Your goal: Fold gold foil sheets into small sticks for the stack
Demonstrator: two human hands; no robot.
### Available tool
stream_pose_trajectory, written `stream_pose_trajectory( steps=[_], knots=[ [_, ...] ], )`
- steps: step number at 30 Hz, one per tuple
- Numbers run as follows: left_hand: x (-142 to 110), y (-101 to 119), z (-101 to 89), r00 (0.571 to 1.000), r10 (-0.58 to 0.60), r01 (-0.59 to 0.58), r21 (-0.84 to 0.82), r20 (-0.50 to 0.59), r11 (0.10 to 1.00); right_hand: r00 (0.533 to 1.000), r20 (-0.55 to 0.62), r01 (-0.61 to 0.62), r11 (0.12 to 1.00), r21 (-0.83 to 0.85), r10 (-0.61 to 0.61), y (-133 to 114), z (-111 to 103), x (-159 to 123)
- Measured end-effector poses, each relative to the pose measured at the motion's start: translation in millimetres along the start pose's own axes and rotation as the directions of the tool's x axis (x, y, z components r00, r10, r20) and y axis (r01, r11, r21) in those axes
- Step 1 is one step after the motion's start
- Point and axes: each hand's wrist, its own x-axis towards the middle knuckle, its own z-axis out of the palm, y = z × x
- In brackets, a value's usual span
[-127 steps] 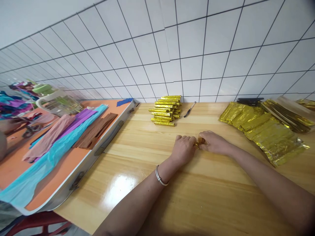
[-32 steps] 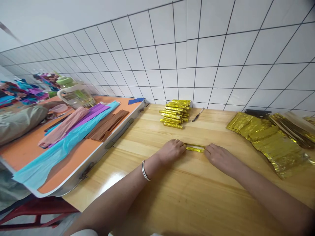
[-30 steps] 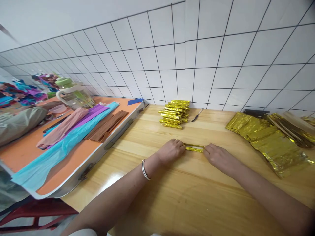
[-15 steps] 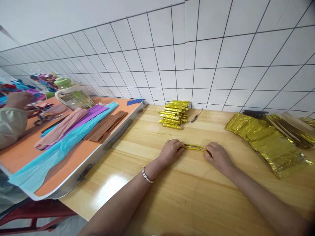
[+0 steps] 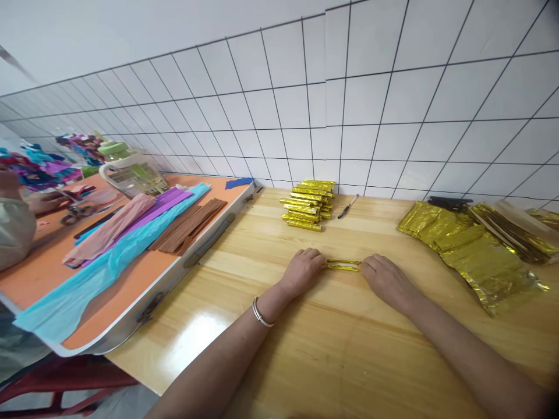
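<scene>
Moved apart since the earliest frame, from nearly touching to well separated, with far more of the gold foil piece (image 5: 343, 269) now showing.

Head view: grips one end of the foil piece in the left hand (image 5: 304, 269) and the other in the right hand (image 5: 385, 280), just right of the centre of the frame. Draws it out level as two thin strands with a narrow slit between, low over the wooden tabletop (image 5: 244, 250); cannot tell whether touching it.

Looks partway along, judging from nearby material: at upper centre, by the wall, already piled as a stack of narrow gold bundles (image 5: 308, 205); at right, lying flat in gold foil sheets (image 5: 476, 256), seemingly not yet shaped. Appears in between with the held piece: narrow, but more open than those stacked.

Rests both hands low, palms down, with fingers curled inward around the ends and thumbs mostly hidden. Slants the left forearm up from the lower centre, a bracelet (image 5: 258, 314) at the wrist, and the right forearm in from the lower right corner, mirroring roughly.
</scene>
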Motion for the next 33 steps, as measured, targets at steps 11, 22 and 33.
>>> stream_pose_trajectory(
  steps=[11, 22, 33],
  knots=[
    [8.5, 16.1, -7.5, 0.958, 0.277, -0.285, 0.144, 0.072, 0.948, 1.000, -0.015, 0.003, 1.000, -0.016, -0.003, -1.0, 0.0, 2.1],
    [10.9, 14.4, -1.5, 0.970, 0.229, -0.235, 0.080, 0.077, 0.969, 0.998, -0.041, 0.048, 0.999, 0.013, -0.047, -11.5, -7.9, 9.7],
    [3.8, 11.9, 2.2, 0.991, 0.134, -0.136, 0.058, 0.027, 0.989, 1.000, -0.022, 0.014, 1.000, -0.021, -0.014, -12.1, 1.4, 6.3]
  ],
)
